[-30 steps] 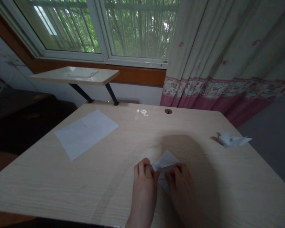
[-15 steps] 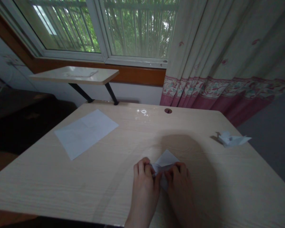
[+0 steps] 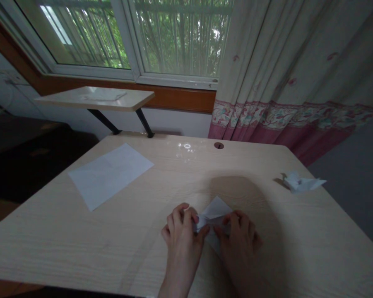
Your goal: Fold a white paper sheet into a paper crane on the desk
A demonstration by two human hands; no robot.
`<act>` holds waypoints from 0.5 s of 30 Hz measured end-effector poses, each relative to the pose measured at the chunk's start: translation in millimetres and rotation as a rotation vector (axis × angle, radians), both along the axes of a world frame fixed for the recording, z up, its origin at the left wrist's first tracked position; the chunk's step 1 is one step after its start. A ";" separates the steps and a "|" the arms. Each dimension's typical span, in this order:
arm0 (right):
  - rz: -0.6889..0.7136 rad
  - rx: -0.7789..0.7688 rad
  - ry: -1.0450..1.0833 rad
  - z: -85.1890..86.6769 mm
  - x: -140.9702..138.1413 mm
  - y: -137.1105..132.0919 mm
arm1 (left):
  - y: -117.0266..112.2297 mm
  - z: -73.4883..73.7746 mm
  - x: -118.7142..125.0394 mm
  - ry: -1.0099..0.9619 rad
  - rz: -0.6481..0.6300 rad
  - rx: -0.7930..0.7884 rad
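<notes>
The left hand (image 3: 181,240) is closed on the left side of a small piece of folded paper (image 3: 216,207), its thumb and forefinger at the paper and its other fingers bent and slightly spread. The right hand (image 3: 239,240) holds the opposite side in the same way, thumb and forefinger on the paper, the other fingers curled. The two thumb tips are close to each other near the paper's middle. The folded paper lies on a pale, wood-grained surface (image 3: 121,244), toward the near edge and a little right of centre. One pale corner points away from the person, beyond the fingers; the hands hide much of the rest, so the exact folds cannot be made out.

To the left, well apart from the hands, a flat white sheet (image 3: 111,176) lies at an angle. To the right, near the surface's right edge, sits a white folded paper figure (image 3: 301,184) with pointed ends. A small round hole cover (image 3: 219,145) is set into the far edge.

At the far left, a raised shelf (image 3: 136,98) stands on black supports (image 3: 144,123). Behind it, a window (image 3: 183,41) shows green foliage through bars, and a cream and pink curtain (image 3: 267,70) hangs on the right.
</notes>
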State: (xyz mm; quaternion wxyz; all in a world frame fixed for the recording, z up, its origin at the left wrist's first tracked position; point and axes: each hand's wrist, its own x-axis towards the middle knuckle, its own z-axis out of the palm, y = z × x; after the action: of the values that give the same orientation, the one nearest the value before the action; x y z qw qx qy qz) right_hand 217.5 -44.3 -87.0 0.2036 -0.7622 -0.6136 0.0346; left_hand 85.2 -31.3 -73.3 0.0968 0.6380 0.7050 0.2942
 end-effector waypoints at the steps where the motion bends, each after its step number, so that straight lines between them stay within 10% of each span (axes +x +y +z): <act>1: -0.007 -0.007 0.017 0.4 1.5 0.7 | 0.1 1.4 0.2 0.004 -0.005 -0.016; 15: -0.018 -0.090 0.124 8.4 20.5 4.0 | 2.6 9.4 -8.1 0.048 -0.068 -0.087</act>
State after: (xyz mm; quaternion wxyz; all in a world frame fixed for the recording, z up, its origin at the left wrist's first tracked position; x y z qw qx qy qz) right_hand 238.0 -40.2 -78.6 0.2070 -0.7723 -0.5909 0.1076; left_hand 77.1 -28.6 -63.9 0.1176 0.6638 0.6969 0.2445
